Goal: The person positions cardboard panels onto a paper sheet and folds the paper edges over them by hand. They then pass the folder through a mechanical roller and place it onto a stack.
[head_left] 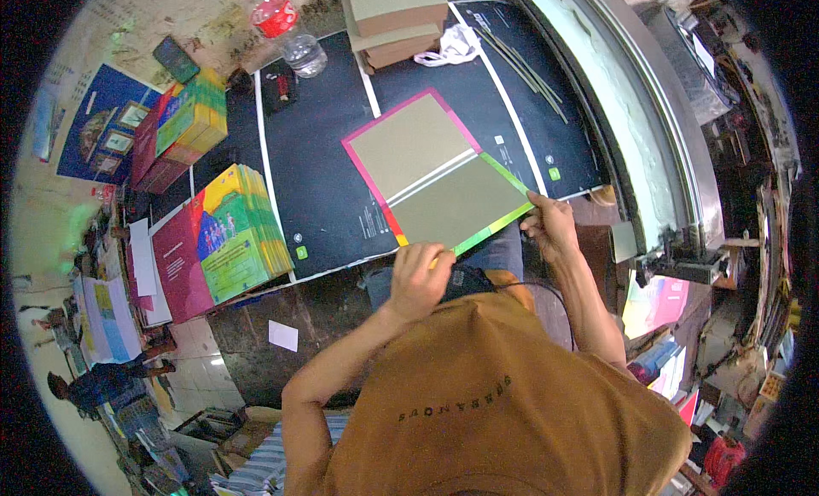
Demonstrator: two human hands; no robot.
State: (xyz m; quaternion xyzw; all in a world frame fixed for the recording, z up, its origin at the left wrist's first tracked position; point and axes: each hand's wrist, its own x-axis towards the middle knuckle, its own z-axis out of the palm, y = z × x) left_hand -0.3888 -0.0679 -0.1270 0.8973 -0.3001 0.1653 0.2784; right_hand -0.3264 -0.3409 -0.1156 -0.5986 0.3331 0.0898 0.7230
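Observation:
An opened-out book cover point(444, 202) lies at the near edge of the dark table, its inner side up. Two grey-brown boards show, with a pale strip along the spine between them. Folded-over paper borders the boards, pink at the far end and yellow and green nearest me. My left hand point(422, 278) is closed at the near left corner, fingers curled over the yellow edge. At the near right corner, my right hand point(550, 227) pinches the green edge between thumb and fingers. The undersides of both corners are hidden.
Stacked colourful covers point(243, 236) sit at the table's left, with another stack point(183, 125) behind. Grey boards point(397, 23), a white cloth point(455, 48), a plastic bottle point(290, 35) and thin strips point(525, 74) lie at the back. A long metal machine point(653, 112) borders the right side.

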